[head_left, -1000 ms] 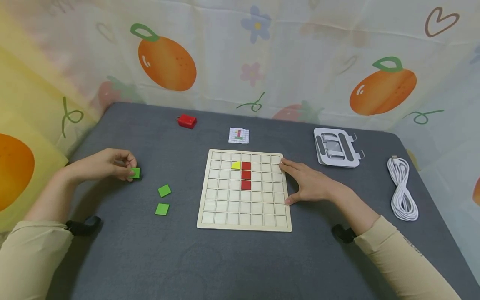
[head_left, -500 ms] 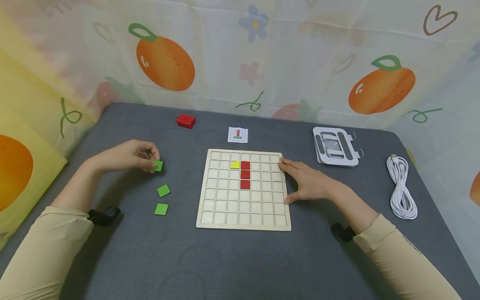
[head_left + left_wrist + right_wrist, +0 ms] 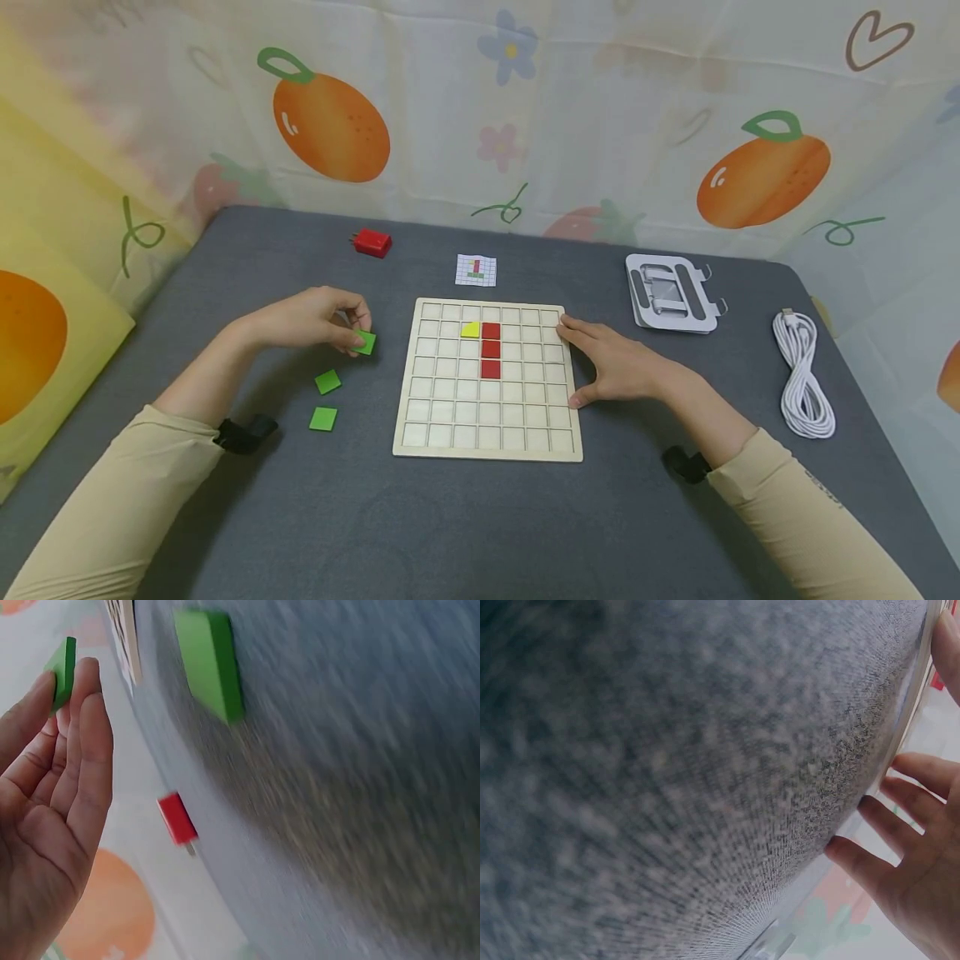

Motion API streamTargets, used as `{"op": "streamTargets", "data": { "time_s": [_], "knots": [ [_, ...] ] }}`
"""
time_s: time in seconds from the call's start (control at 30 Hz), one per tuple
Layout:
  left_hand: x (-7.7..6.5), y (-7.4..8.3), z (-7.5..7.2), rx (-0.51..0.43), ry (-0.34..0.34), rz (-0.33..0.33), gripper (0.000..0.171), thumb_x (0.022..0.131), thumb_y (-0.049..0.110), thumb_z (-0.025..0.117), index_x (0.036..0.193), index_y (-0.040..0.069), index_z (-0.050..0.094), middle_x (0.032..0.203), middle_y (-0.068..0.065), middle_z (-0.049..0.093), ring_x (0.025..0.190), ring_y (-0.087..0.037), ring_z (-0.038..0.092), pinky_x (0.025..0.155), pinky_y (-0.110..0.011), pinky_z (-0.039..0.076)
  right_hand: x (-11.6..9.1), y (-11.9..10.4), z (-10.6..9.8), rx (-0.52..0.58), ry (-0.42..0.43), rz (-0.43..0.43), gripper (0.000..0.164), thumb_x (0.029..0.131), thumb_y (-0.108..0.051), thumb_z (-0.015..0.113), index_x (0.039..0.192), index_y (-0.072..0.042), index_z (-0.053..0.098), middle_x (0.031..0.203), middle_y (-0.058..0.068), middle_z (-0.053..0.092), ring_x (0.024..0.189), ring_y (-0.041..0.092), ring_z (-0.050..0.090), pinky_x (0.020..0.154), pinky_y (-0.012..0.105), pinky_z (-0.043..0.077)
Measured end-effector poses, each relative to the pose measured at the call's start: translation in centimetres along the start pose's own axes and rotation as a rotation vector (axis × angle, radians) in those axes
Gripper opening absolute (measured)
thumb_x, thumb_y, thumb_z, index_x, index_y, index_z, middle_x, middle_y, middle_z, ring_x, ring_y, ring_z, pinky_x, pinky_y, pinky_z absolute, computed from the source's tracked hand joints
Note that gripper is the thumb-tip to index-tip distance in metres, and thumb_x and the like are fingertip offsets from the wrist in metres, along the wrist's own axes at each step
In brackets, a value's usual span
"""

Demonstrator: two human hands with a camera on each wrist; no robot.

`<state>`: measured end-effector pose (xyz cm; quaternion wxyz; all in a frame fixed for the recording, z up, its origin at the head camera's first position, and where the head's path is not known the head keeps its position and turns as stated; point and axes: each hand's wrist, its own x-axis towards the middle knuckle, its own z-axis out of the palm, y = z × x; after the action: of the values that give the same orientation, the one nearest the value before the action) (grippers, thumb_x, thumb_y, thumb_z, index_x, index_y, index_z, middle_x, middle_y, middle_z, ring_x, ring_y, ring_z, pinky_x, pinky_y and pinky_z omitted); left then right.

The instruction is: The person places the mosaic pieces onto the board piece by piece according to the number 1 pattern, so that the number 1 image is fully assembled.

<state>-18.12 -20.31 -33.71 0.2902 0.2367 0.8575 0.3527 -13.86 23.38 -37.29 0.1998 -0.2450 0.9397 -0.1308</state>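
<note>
Between thumb and fingertips my left hand (image 3: 318, 318) pinches a green square tile (image 3: 365, 342), held above the table to the left of the wooden grid board (image 3: 450, 412). The same tile (image 3: 64, 675) shows edge-on in the left wrist view. Two more green tiles, one nearer the hand (image 3: 327, 382) and one below it (image 3: 323, 418), lie on the table. On the board, a yellow piece with a slanted side (image 3: 470, 330) sits beside a column of three red tiles (image 3: 491, 349). My right hand (image 3: 618, 362) rests along the board's right edge, fingers spread and thumb touching it.
Behind the board lies a small paper card (image 3: 476, 271) printed with a coloured grid pattern. A red plug adapter (image 3: 372, 242) is at the back left. To the right are a white folding stand (image 3: 672, 294) and a coiled white cable (image 3: 806, 373).
My left hand has carried the green tile rightward from the table's left side, past the two loose tiles and closer to the board. My right hand has stayed on the board's edge.
</note>
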Motion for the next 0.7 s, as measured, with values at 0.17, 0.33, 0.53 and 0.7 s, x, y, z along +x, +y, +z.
{"op": "streamTargets", "data": {
  "time_s": [0.17,0.33,0.53,0.7],
  "knots": [
    [1.0,1.0,1.2,0.014,-0.036,0.033,0.008,0.091,0.010,0.067,0.095,0.005,0.061,0.095,-0.009,0.067,0.082,-0.021,0.073,0.078,-0.035,0.058,0.0,0.0,0.0,0.000,0.000,-0.002,0.108,0.074,-0.047,0.083,0.157,-0.011,0.024,0.167,0.009,0.016,0.152,0.039,0.022,0.117,0.061,0.028],
    [2.0,2.0,2.3,0.053,-0.056,0.069,0.007,0.090,0.008,0.068,0.093,0.007,0.061,0.087,-0.006,0.069,0.079,-0.019,0.070,0.075,-0.035,0.057,0.0,0.1,0.0,0.000,0.004,-0.003,0.109,0.073,-0.047,0.083,0.157,-0.010,0.025,0.167,0.010,0.016,0.152,0.039,0.022,0.119,0.060,0.026],
    [3.1,3.5,3.8,0.098,-0.060,0.094,0.007,0.088,0.008,0.070,0.092,0.010,0.064,0.084,-0.002,0.069,0.076,-0.012,0.064,0.071,-0.030,0.053,0.0,0.0,0.1,0.000,-0.002,0.003,0.108,0.074,-0.047,0.083,0.157,-0.011,0.024,0.167,0.009,0.016,0.152,0.039,0.022,0.117,0.061,0.028],
    [3.9,4.4,5.0,0.156,-0.077,0.119,0.009,0.087,0.009,0.072,0.090,0.012,0.064,0.084,0.000,0.067,0.075,-0.010,0.061,0.069,-0.025,0.048,0.0,0.1,0.1,-0.005,-0.002,0.009,0.108,0.074,-0.048,0.082,0.157,-0.012,0.024,0.168,0.008,0.016,0.152,0.038,0.022,0.117,0.061,0.028]
  ]
}}
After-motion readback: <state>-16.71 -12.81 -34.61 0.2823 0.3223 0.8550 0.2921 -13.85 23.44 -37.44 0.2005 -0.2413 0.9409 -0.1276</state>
